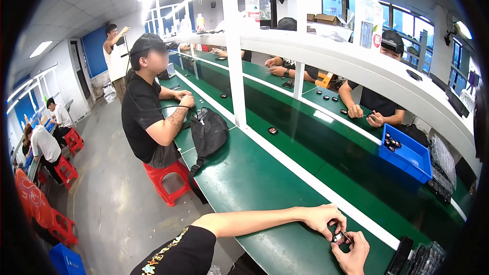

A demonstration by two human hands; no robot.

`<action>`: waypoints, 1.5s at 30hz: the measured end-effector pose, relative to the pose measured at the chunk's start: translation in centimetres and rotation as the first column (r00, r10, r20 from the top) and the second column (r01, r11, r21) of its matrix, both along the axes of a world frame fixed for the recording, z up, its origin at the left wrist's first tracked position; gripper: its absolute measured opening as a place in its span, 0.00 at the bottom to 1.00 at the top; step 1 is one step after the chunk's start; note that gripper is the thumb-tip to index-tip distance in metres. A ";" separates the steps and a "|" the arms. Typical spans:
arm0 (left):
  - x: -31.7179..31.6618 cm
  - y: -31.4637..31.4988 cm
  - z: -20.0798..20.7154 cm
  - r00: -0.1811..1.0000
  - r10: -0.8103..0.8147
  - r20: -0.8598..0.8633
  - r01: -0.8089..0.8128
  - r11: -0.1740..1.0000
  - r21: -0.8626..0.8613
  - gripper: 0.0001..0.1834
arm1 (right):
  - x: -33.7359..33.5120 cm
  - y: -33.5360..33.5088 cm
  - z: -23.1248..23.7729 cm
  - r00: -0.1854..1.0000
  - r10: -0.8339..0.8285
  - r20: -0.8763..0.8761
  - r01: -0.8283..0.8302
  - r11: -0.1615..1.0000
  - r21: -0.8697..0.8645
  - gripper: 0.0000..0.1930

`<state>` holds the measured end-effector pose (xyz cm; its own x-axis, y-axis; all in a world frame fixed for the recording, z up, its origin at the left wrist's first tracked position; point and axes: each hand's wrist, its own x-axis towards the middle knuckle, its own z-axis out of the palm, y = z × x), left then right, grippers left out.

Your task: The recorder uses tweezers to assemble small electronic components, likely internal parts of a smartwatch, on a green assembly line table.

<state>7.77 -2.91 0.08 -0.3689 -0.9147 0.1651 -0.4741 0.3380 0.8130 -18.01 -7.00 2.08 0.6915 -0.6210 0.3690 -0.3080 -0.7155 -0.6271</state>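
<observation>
Small dark device (337, 238), pinched in the grip of both left hand (324, 221) and right hand (353, 254) over the green bench (285, 247), apparently mid-handling; completed and remaining steps cannot be told.

The bag (210, 133) lies on the workbench (244, 173). Left of the bag, a person (140, 97) sits on a stool (168, 178); right of it, beyond the rail (305, 175), lies 1 device (273, 130). Farther right stands a crate (403, 168). Nearer and rightward of the bag, the left hand (325, 220) and right hand (353, 255) flank 1 part (337, 238).
</observation>
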 end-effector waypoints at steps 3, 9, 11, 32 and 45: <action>0.1 -0.2 0.1 1.000 -0.002 -0.005 0.002 1.000 0.011 0.25 | 0.1 -0.1 0.0 1.000 -0.017 -0.007 0.017 1.000 -0.016 0.17; 0.1 -0.2 0.2 0.999 0.030 0.015 -0.030 1.000 -0.010 0.26 | 0.2 -0.5 -0.1 0.999 0.031 -0.020 -0.031 0.999 0.007 0.18; -0.2 -0.2 0.4 0.999 0.034 0.037 -0.033 0.999 -0.028 0.26 | -0.1 -0.2 0.0 1.000 0.021 -0.011 -0.022 0.999 -0.023 0.18; 0.0 -0.9 0.7 0.989 0.036 0.141 -0.027 0.998 -0.063 0.26 | -0.4 -2.2 -1.8 0.999 0.015 -0.046 -0.012 0.997 0.075 0.23; -0.1 -0.6 0.4 0.991 0.041 0.127 -0.037 0.999 -0.028 0.27 | -0.2 -1.9 -1.5 0.993 -0.008 -0.115 0.019 0.995 0.097 0.24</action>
